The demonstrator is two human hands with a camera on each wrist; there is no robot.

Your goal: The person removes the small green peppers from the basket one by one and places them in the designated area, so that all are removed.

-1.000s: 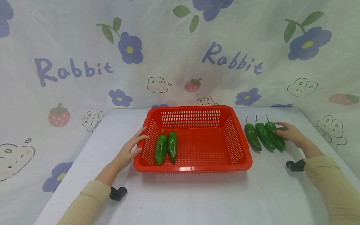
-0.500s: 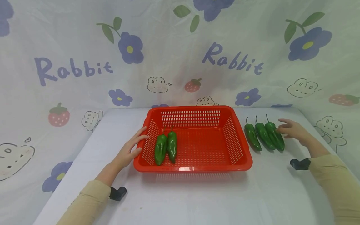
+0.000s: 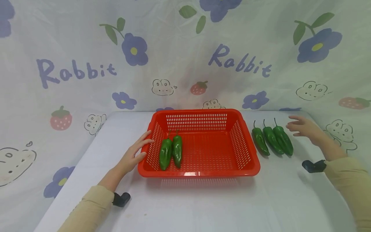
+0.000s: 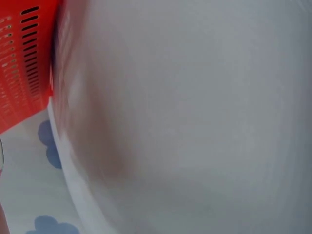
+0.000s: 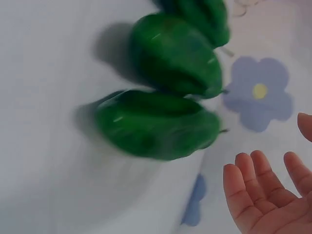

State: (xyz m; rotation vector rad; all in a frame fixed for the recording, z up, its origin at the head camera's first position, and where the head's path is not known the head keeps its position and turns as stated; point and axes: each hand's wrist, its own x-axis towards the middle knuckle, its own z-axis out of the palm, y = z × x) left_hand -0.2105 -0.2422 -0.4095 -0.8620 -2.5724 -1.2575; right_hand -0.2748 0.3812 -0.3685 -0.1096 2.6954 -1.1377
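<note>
A red plastic basket (image 3: 200,174) with slotted walls stands mid-table, and two green peppers (image 3: 166,154) lie side by side at its left inside. My left hand (image 3: 131,158) rests on the basket's left rim, fingers reaching over it. Beyond the basket's right side, three green peppers lie in a row on the table; the rightmost pepper (image 3: 283,140) is nearest my right hand (image 3: 305,129). That hand hovers just right of the row, holding nothing. In the right wrist view its fingers (image 5: 263,175) are spread apart from the peppers. The left wrist view shows only part of the basket.
The table (image 3: 200,206) has a white cover and backs onto a patterned cloth (image 3: 185,58) with flowers, rabbits and strawberries. A dark wrist camera (image 3: 314,166) sits on the right forearm, another (image 3: 121,199) on the left.
My right hand has come away from the rightmost pepper, moving right and slightly back. The peppers, basket and left hand have stayed in place.
</note>
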